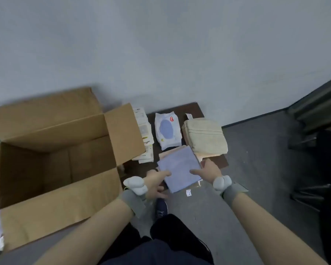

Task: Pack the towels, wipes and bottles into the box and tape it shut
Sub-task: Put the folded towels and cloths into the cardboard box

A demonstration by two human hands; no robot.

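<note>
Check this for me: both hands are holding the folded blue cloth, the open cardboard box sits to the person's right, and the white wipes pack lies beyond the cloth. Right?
Not quite. The head view shows the open cardboard box on the person's left, not right. The rest holds: the left hand and right hand both hold the folded blue cloth, and the white wipes pack lies beyond it.

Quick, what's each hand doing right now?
Left hand: closed on the near left edge of the folded blue towel.
Right hand: closed on the same towel's right edge.
</note>
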